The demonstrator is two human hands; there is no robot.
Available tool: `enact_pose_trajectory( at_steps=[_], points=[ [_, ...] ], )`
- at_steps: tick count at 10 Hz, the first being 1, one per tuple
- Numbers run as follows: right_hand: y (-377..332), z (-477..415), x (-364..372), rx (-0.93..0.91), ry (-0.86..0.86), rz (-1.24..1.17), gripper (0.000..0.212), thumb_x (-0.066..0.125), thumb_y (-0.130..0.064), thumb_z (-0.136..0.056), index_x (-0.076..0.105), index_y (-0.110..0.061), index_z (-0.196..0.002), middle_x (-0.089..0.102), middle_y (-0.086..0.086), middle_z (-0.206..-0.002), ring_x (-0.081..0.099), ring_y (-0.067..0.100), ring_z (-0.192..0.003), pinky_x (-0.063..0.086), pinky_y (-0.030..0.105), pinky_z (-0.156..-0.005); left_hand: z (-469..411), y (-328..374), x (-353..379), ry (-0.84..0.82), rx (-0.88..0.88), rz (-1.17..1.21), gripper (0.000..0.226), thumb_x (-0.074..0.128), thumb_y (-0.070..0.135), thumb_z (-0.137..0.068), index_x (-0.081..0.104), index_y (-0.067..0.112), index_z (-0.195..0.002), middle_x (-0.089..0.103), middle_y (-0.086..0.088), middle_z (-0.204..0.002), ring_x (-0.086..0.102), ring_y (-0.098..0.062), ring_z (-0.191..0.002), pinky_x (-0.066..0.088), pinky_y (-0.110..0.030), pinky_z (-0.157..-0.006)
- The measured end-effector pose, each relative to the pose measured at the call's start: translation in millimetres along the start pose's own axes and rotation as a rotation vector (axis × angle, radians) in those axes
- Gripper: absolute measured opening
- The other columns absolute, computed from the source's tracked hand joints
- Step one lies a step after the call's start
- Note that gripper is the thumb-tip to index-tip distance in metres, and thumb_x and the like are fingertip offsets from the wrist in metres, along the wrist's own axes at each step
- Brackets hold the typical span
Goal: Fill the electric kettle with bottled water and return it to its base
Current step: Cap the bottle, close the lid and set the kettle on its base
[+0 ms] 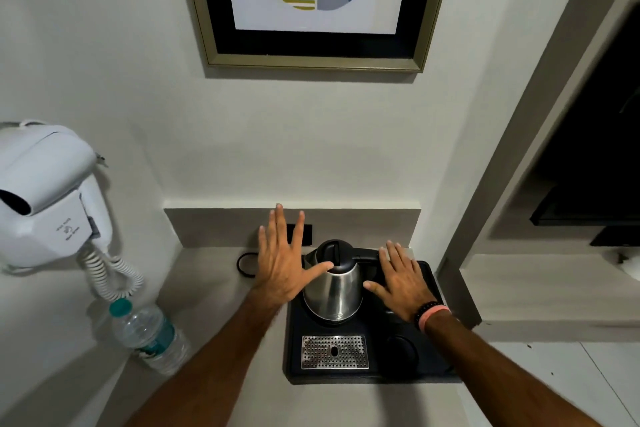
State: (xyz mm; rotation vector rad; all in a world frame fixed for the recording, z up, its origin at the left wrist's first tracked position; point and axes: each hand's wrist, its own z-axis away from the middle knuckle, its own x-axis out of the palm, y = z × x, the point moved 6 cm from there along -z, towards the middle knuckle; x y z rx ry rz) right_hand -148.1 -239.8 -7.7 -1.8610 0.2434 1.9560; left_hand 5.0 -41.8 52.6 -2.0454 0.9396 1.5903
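Note:
A steel electric kettle (pixel 334 291) with a black lid and handle stands upright on a dark tray (pixel 349 374), its lid closed. My left hand (pixel 282 265) hovers flat with fingers spread just left of the kettle, thumb near the lid. My right hand (pixel 403 282) is spread flat to the kettle's right, over the handle side. Neither hand holds anything. A clear water bottle (pixel 147 334) with a teal cap and label stands on the counter at the left, cap on.
The tray carries a perforated metal drip grate (pixel 334 352) and a round recess (pixel 401 347). A black cord (pixel 244 265) loops behind the tray towards a wall socket (pixel 306 234). A white wall-mounted hair dryer (pixel 45 198) hangs at left. A framed picture (pixel 311 3) hangs above.

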Motion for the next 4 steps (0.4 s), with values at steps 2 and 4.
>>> enact_pose_trajectory(
  at_steps=[2, 4],
  points=[
    [-7.6, -0.6, 1.7, 0.026, 0.026, 0.041, 0.109, -0.002, -0.086, -0.075, 0.007, -0.015, -0.157, -0.005, 0.011, -0.166, -0.009, 0.027, -0.152, 0.004, 0.057, -0.121, 14.2, -3.8, 6.8, -0.086, -0.019, -0.051, 0.121, 0.019, 0.098, -0.07, -0.004, 0.018, -0.158, -0.019, -0.026, -0.16, -0.011, -0.041, -0.149, 0.01, -0.062, -0.118],
    [-8.7, -1.0, -7.9, 0.045, 0.023, 0.145, 0.095, 0.006, -0.082, -0.083, 0.013, -0.023, -0.157, -0.015, 0.014, -0.164, -0.019, 0.034, -0.15, -0.004, 0.066, -0.117, 26.3, -3.7, 17.3, -0.175, -0.032, -0.002, 0.12, 0.013, 0.098, -0.068, -0.01, 0.021, -0.157, -0.028, -0.024, -0.158, -0.016, -0.04, -0.149, 0.007, -0.062, -0.119]
  ],
)
